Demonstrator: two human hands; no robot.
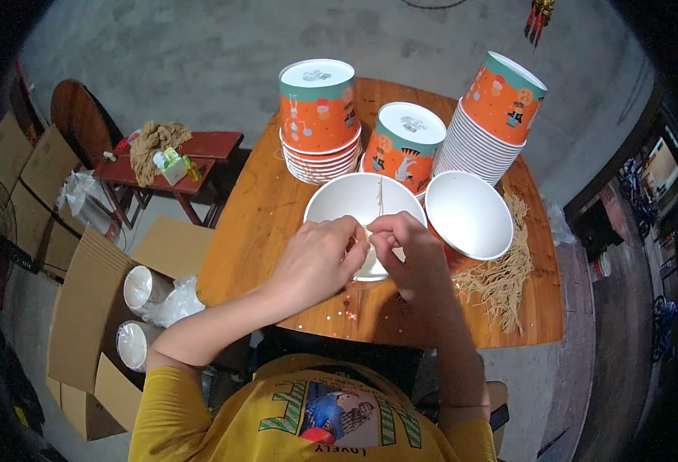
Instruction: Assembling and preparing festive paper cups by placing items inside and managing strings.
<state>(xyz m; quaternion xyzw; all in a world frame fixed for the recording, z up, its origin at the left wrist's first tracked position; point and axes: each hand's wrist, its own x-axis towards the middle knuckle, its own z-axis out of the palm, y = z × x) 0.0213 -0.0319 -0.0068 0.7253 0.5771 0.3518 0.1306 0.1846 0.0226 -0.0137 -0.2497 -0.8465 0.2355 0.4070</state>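
Both my hands meet over a wide paper bucket (331,199), whose white inside faces up near the table's front. Pale string (380,199) runs from between my fingers toward the bucket's far rim. My left hand (325,248) pinches the string with thumb and forefinger. Close beside it, my right hand (402,240) is curled with its fingertips pressed together on the same string. The exact grip is partly hidden by my fingers. Touching or nearly touching on the right, a second paper bucket (470,215) tilts its white opening toward me.
Upside-down orange and green bucket stacks (317,108) (410,142) (500,100) stand at the back of the wooden table (239,254). Loose string (500,289) lies at the right edge; small dots (347,316) lie in front. An open carton (85,308) and a red bench (200,146) are left.
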